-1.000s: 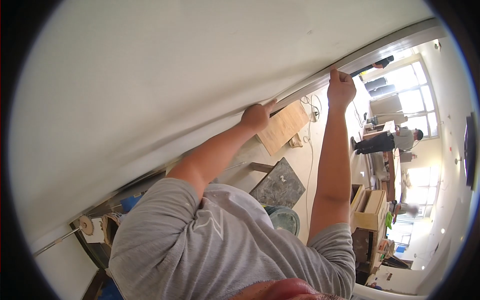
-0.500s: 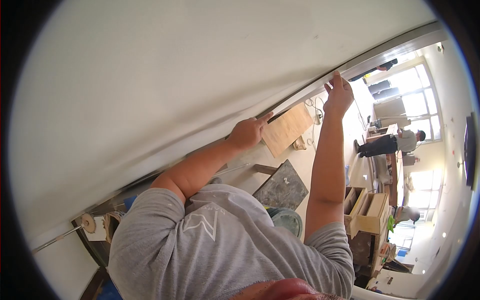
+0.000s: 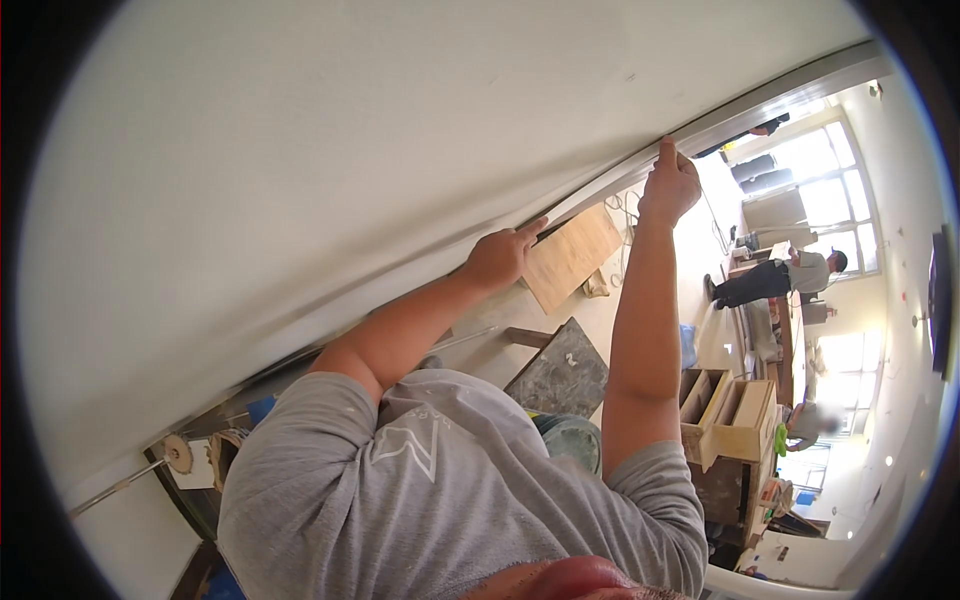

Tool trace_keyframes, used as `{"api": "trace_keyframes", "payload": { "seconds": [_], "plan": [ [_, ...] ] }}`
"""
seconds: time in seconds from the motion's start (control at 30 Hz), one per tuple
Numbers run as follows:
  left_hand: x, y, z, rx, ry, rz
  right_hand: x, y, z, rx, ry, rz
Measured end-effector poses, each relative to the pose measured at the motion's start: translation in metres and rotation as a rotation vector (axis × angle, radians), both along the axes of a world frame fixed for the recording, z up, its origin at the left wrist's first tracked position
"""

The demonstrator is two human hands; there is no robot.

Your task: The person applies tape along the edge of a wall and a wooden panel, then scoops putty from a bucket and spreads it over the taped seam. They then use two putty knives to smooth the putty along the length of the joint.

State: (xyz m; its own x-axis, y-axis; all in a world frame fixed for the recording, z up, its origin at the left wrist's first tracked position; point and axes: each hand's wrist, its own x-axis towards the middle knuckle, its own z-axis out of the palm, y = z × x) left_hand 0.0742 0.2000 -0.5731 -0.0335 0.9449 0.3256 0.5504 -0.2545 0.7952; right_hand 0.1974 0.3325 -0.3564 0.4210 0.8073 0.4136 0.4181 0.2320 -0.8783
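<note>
Nearest you is your grey shirt (image 3: 460, 480), with both forearms reaching up and away from it. Your left hand (image 3: 498, 258) and right hand (image 3: 670, 185) are apart. The left has a finger out against the long pale strip (image 3: 780, 98); the right has a fingertip at its edge, though you can't tell whether it pinches. The strip lies just beyond your hands, along the edge of the white panel (image 3: 300, 150), its long axis slanting from by your left hand up past your right. Your right hand is nearer the upper-right stretch. Past it lie the plywood board (image 3: 575, 260), then a person (image 3: 808, 272).
</note>
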Motion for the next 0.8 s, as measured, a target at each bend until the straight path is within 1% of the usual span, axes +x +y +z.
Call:
{"api": "trace_keyframes", "payload": {
  "seconds": [0.07, 0.27, 0.47, 0.57, 0.67, 0.8],
  "plan": [
    [0.001, 0.002, 0.003, -0.009, 0.007, 0.006, 0.002, 0.001, 0.001, -0.004, -0.041, -0.013],
    [0.004, 0.004, 0.005, -0.026, 0.017, 0.009, 0.009, 0.011, -0.001, -0.078, 0.048, 0.002],
    [0.005, 0.008, 0.001, 0.003, 0.009, 0.019, 0.01, 0.014, -0.002, -0.046, 0.003, -0.011],
    [0.005, 0.008, 0.003, -0.007, 0.021, 0.022, 0.006, 0.009, 0.002, -0.077, -0.014, -0.019],
    [0.005, 0.008, 0.003, -0.019, 0.029, 0.02, 0.006, 0.008, 0.001, -0.024, -0.088, -0.046],
    [0.005, 0.006, 0.004, -0.022, 0.035, 0.02, 0.01, 0.006, 0.002, -0.084, -0.182, -0.06]
  ]
}}
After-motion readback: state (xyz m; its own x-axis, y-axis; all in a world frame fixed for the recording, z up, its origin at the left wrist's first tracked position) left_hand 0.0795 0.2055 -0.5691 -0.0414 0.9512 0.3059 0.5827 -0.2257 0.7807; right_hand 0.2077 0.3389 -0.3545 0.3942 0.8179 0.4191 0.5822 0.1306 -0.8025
